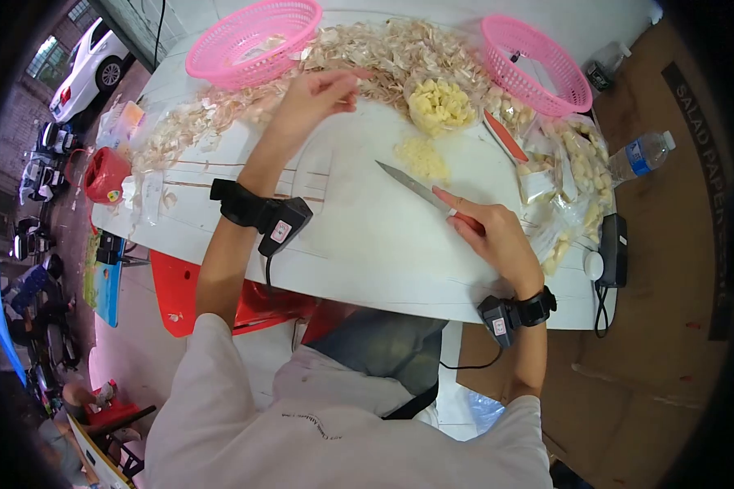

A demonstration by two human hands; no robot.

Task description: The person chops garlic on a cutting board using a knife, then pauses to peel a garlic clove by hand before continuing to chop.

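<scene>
My right hand [497, 240] grips a knife [413, 187] by its handle, with the blade pointing up and left across the white tabletop. Just beyond the blade lies a small pile of chopped garlic [424, 156]. My left hand [320, 98] is raised at the near edge of the heaped garlic skins [391, 53]. Its index finger is stretched out, the other fingers are loosely bent, and nothing shows in them. Peeled garlic cloves [440, 106] fill a clear plastic container or bag behind the chopped pile.
Two pink baskets [257, 69] [575, 98] stand at the back. On the right are an orange-handled tool [506, 137], plastic bags of garlic cloves [583, 167], a water bottle [640, 156] and a black box [614, 248]. A red container [106, 175] sits at the left edge.
</scene>
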